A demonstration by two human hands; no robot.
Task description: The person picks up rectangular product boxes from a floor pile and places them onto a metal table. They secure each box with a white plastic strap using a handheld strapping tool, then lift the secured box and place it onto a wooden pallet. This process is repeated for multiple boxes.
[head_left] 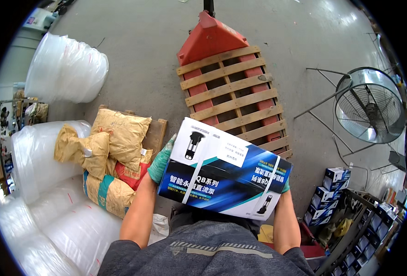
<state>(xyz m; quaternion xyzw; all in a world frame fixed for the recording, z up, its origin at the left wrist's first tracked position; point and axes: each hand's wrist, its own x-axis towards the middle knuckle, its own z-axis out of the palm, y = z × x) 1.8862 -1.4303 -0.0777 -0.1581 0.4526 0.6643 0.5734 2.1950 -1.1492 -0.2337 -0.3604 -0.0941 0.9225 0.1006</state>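
Both forearms reach forward from the near side, bare below dark sleeves, elbows bent and set apart, and between them the person holds a blue, black and white carton (pixel 202 171) just in front of the torso. The left hand (pixel 161 161), in a green glove, lies along the carton's left end with its fingers pointing to the far side, closed against the cardboard. The right hand (pixel 285 186) grips the opposite end; only a sliver of green glove shows there, so the spread of its fingers cannot be told. The carton, bound by two white straps (pixel 193 182), sits aslant, its left end farther out than its right, and its far long edge covers the near left part of a slatted wooden pallet (pixel 231 86). The pallet rests over the forks of a red pallet jack (pixel 212 39), whose body stands at its far end. Grey floor (pixel 141 55) stretches left of the pallet toward paper sacks (pixel 123 138) and a plastic-wrapped roll (pixel 67 69). On the right, another strip of floor separates the pallet's edge from the legs of a drum fan (pixel 371 110). Stacked cartons (pixel 326 198) stand at the near right, well apart from the right hand.
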